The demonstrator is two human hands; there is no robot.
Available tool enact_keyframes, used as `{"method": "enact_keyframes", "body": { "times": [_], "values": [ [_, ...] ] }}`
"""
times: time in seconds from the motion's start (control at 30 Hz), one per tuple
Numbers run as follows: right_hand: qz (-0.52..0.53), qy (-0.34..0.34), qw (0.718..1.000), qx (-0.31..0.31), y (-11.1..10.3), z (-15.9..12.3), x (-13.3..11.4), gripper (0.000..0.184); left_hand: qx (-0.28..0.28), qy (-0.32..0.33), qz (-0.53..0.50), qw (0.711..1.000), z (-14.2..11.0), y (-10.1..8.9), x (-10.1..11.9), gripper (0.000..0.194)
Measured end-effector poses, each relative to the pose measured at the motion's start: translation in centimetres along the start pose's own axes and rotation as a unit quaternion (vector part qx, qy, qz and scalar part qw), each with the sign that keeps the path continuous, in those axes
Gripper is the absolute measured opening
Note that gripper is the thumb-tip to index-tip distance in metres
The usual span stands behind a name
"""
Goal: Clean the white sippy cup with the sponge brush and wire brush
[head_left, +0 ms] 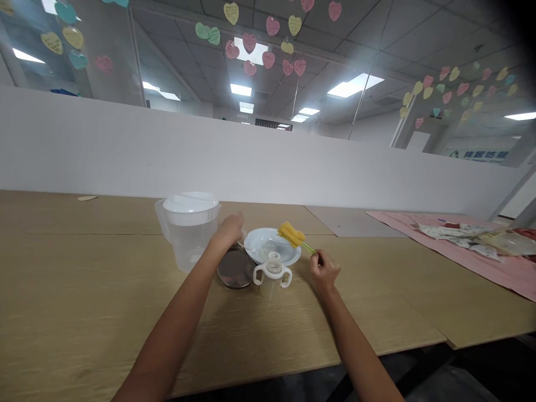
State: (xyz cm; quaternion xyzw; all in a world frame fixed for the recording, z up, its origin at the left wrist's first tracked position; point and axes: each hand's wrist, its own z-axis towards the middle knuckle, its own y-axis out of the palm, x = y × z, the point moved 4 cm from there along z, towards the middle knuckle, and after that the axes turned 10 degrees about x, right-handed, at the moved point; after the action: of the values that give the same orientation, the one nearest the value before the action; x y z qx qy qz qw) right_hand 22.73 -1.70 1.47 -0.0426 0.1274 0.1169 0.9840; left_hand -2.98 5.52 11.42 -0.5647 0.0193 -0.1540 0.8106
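Observation:
My right hand (325,271) is closed around the green handle of a bottle brush (292,234). Its yellow sponge head is held over the right rim of a white bowl (294,258). At the bowl's left side, my left hand (230,229) has its fingers curled; a thin pale thing shows below them, too small to name. Something clear lies inside the bowl. Just in front of the bowl stands an uncapped clear baby bottle (271,282) with two white side handles. A dark, shiny shallow tray (235,269) lies below my left hand, left of the bottle.
Left of my left hand stands a translucent pitcher (190,240) with a white lid. A flat pale piece (87,197) lies near the wall at the far left. To the right, a pink cloth (473,257) carries crumpled packaging. A white partition (268,167) borders the wooden table (104,312) at the back.

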Motion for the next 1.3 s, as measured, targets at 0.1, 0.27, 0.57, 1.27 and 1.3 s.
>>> {"method": "enact_keyframes", "body": {
  "times": [0.1, 0.27, 0.57, 1.27, 1.3],
  "values": [
    [-0.003, 0.009, 1.000, 0.006, 0.0, 0.0, 0.1, 0.020, -0.003, -0.002, 0.005, 1.000, 0.0, -0.4, -0.4, 0.052],
    [-0.004, 0.020, 1.000, -0.003, 0.1, 0.0, 0.2, 0.021, -0.010, -0.008, 0.027, 1.000, -0.4, -1.5, -0.8, 0.044],
    [0.007, 0.024, 1.000, -0.011, 0.1, 0.0, 0.2, 0.021, -0.123, -0.016, 0.057, 0.991, -1.0, 0.3, -0.1, 0.027],
    [-0.001, 0.021, 1.000, -0.023, 0.5, -0.2, 0.6, 0.022, -0.180, -0.029, 0.050, 0.982, -0.6, 3.5, -0.7, 0.014],
    [0.000, 0.020, 1.000, -0.022, 0.5, -0.2, 0.5, 0.021, -0.176, -0.026, 0.050, 0.983, -0.6, 3.9, -0.7, 0.015]
  ]
}}
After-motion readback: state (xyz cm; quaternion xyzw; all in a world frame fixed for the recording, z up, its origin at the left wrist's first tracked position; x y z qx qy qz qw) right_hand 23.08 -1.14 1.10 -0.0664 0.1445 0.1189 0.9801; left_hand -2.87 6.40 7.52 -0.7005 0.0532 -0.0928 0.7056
